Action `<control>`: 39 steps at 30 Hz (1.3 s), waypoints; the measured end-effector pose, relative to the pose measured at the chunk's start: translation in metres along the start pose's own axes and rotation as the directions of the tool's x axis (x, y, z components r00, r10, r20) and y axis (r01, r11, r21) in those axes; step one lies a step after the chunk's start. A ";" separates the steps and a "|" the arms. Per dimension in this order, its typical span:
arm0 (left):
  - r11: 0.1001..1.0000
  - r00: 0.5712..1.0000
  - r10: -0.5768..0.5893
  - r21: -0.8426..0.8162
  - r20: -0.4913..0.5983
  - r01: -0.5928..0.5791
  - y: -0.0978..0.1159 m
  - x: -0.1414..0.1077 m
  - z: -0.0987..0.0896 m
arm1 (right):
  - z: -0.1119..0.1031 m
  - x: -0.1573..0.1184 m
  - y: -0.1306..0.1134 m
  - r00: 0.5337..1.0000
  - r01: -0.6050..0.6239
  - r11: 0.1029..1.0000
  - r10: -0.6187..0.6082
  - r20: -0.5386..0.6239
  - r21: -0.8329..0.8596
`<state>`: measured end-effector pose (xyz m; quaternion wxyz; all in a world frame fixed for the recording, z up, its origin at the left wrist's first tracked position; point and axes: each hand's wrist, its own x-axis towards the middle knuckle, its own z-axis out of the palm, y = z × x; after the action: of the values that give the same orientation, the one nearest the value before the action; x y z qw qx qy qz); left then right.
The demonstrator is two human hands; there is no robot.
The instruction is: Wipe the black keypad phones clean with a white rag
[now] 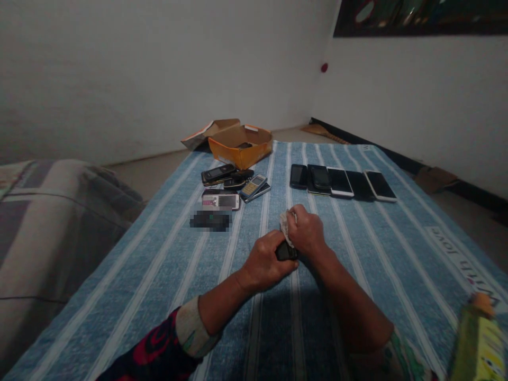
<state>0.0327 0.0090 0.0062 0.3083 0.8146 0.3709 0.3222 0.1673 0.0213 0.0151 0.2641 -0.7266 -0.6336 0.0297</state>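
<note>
Black phone (286,252) clasped in left grip (263,263); right grip (306,230) pinching white cloth (284,225) against it, over blue striped sheet (119,296).

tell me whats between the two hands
In the head view, a crumpled white cloth and a small black phone lie between the left hand and the right hand, the cloth touching the phone.

Domestic room, plain: white walls (159,69) from ten to two o'clock, grey-striped bedding (51,233) at nine, framed picture (416,18) at one, blue striped cloth (138,275) spread before me.
</note>
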 end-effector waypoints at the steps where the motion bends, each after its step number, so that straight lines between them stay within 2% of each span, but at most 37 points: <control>1: 1.000 1.000 0.010 -0.007 0.009 -0.010 0.001 -0.001 0.000 | 0.001 0.001 0.001 1.000 -0.014 1.000 0.014 -0.002 -0.021; 5: 0.996 0.996 0.089 -0.031 0.024 -0.088 0.003 -0.003 0.003 | 0.002 0.009 0.011 0.995 -0.083 0.996 0.083 -0.048 0.013; 8: 0.993 0.994 0.113 0.015 -0.002 -0.113 0.002 -0.002 0.006 | 0.000 0.014 0.021 0.986 -0.104 0.969 0.129 -0.102 0.226; 11: 0.993 0.999 0.034 0.116 -0.031 -0.030 0.000 0.001 0.008 | -0.004 0.012 0.024 0.993 -0.075 0.902 0.107 -0.052 0.424; 13: 0.986 0.998 -0.031 0.163 -0.056 0.040 -0.001 0.002 0.007 | -0.005 0.007 0.017 0.999 -0.040 0.924 0.042 0.002 0.380; 15: 0.979 0.994 -0.071 0.184 -0.089 0.086 -0.002 0.002 0.006 | -0.005 0.001 0.006 0.999 0.008 0.984 -0.017 0.046 0.177; 17: 0.980 0.993 -0.056 0.186 -0.106 0.075 -0.003 0.001 0.005 | -0.004 -0.002 -0.004 0.994 0.019 1.000 -0.020 0.108 0.008; 19: 0.984 0.996 0.005 0.177 -0.090 0.011 -0.004 -0.001 0.006 | -0.002 0.000 -0.006 0.991 -0.007 0.997 0.017 0.131 -0.079; 22: 0.982 0.991 0.120 0.149 -0.053 -0.111 -0.003 -0.002 0.008 | 0.002 0.007 0.005 0.992 -0.078 0.997 0.079 0.094 -0.023; 24: 0.975 0.982 0.180 0.141 -0.062 -0.170 -0.002 -0.002 0.008 | 0.006 0.011 0.018 0.992 -0.123 0.981 0.118 0.045 0.150; 26: 0.971 0.973 0.209 0.134 -0.094 -0.196 -0.002 -0.001 0.007 | 0.009 0.013 0.028 0.985 -0.166 0.898 0.173 0.019 0.407; 27: 0.972 0.971 0.212 0.126 -0.114 -0.198 -0.003 -0.001 0.005 | 0.011 0.014 0.031 0.976 -0.199 0.818 0.212 0.038 0.540; 30: 0.979 0.967 0.199 0.071 -0.156 -0.190 -0.005 0.000 -0.002 | 0.012 0.012 0.033 0.944 -0.293 0.494 0.285 0.165 0.819; 32: 0.983 0.968 0.184 0.021 -0.168 -0.183 -0.006 0.000 -0.006 | 0.010 0.010 0.031 0.929 -0.331 0.293 0.267 0.255 0.897; 34: 0.984 0.972 0.168 -0.035 -0.162 -0.176 -0.007 0.001 -0.009 | 0.007 0.009 0.028 0.926 -0.351 0.139 0.203 0.320 0.926; 36: 0.982 0.976 0.153 -0.090 -0.157 -0.168 -0.007 0.001 -0.010 | 0.004 0.009 0.027 0.925 -0.361 0.041 0.139 0.353 0.932; 39: 0.975 0.978 0.135 -0.156 -0.162 -0.160 -0.007 0.000 -0.011 | 0.002 0.009 0.028 0.922 -0.374 -0.017 0.100 0.374 0.927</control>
<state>0.0220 0.0157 0.0079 0.3225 0.7845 0.3026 0.4348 0.1937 0.0285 0.0036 0.6186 -0.4267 -0.3211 0.5764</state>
